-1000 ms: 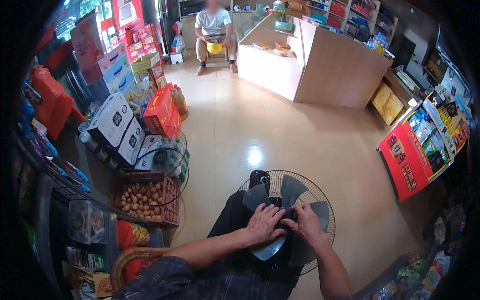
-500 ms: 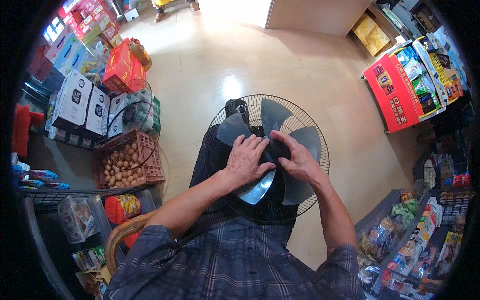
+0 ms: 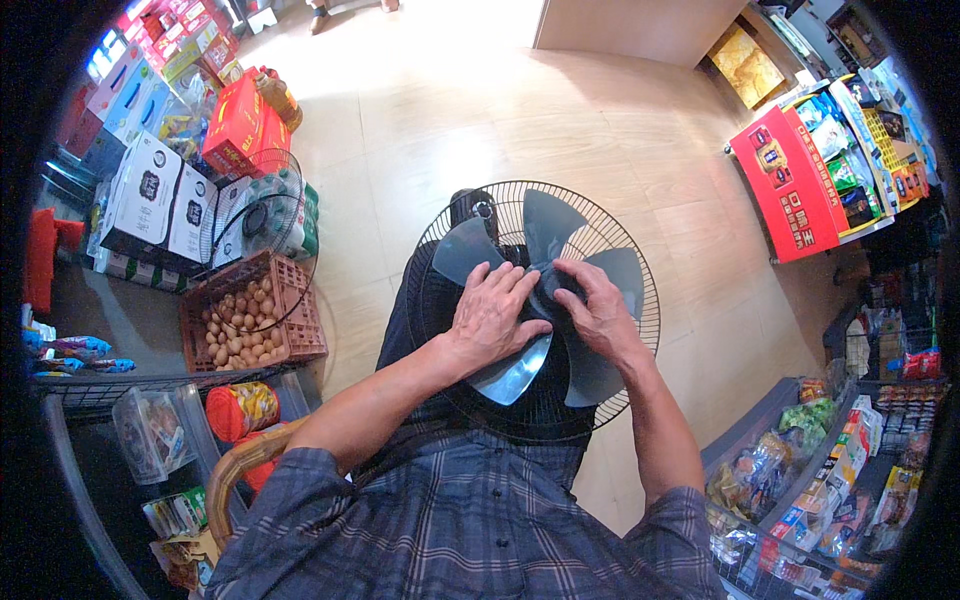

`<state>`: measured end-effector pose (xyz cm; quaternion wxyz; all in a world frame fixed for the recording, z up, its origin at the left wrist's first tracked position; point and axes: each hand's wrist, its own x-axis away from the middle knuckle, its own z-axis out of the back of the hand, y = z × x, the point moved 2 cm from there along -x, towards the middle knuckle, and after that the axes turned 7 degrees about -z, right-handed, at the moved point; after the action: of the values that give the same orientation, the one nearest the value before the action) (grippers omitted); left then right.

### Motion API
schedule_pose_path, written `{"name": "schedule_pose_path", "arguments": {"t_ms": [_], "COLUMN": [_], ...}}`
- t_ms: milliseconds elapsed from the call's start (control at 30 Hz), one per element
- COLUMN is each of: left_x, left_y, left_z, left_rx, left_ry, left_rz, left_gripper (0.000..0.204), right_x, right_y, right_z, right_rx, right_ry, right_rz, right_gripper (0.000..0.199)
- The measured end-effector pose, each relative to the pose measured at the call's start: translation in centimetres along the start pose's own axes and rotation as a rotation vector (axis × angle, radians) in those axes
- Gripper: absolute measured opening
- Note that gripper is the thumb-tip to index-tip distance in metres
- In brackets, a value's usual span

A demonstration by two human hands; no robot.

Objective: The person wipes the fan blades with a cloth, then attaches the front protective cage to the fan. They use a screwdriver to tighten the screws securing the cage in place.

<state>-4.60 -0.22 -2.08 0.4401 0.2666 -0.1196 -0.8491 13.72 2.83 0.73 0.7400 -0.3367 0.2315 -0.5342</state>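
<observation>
Though unclenched, left grip and right grip, gray fan blades directly beneath.

White lettering on red stand, black labels on 2 cartons

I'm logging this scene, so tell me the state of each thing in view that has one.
Fan blades: exposed, no guard over their front.
Rear wire guard: behind the blades.
Loose wire guard: off the fan, by the egg crate.
Left hand: spread, palm down over the blades.
Right hand: fingers bent, near the hub.
Egg crate: open-topped, holding eggs.
Red display stand: open-topped, stocked with packets.
</observation>
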Motion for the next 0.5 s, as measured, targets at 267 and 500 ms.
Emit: {"name": "schedule_pose_path", "arguments": {"t_ms": [267, 500], "left_x": [0.0, -0.3], "left_y": [0.0, 0.3], "left_z": [-0.1, -0.1], "left_rx": [0.007, 0.011], "left_ry": [-0.001, -0.01], "left_rz": [0.01, -0.004], "left_gripper": [0.072, 0.072], "right_x": [0.2, -0.6], "right_y": [-0.2, 0.1], "right_z": [0.4, 0.9], "right_rx": [0.147, 0.167], "right_ry": [-0.022, -0.108], "right_rz": [-0.047, 0.055], "right_gripper": [0.049, 0.056]}}
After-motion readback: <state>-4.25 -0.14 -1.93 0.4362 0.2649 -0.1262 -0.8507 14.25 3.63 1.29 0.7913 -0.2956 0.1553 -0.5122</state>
